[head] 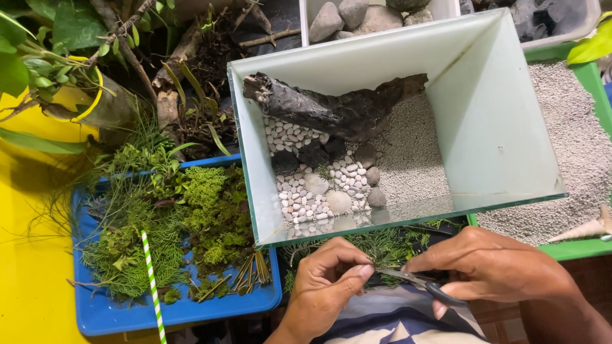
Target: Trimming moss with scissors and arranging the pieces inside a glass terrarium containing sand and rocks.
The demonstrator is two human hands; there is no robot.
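Note:
My right hand grips small black-handled scissors low in the head view, blades pointing left. My left hand pinches something tiny at the blade tips, too small to identify. Both hands hover over green feathery plant cuttings just in front of a glass tank. Inside the tank lie a dark piece of driftwood, white pebbles, a few larger stones and grey gravel.
A blue tray of moss and ferns with a green-striped straw sits at left on a yellow surface. A green tray of grey gravel is at right. Rocks, roots and leafy plants crowd the back.

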